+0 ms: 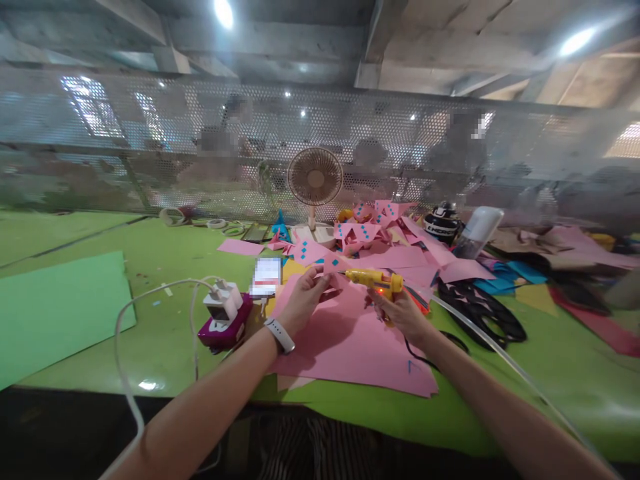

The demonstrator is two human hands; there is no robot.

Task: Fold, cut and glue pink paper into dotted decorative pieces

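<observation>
My right hand (400,312) grips a yellow glue gun (374,279) with a red light on its side; its nozzle points left. My left hand (306,297), with a white band on the wrist, pinches a small pink paper piece (331,265) right at the nozzle tip. Both hands hover over large pink paper sheets (350,340) lying on the green table (165,333).
A purple power strip (225,319) with white plugs and a white cable sits to the left. A green sheet (55,310) lies far left. A small fan (315,179), pink folded shapes with blue dots (370,230), black cut-outs (477,303) and a bottle (479,231) crowd the back right.
</observation>
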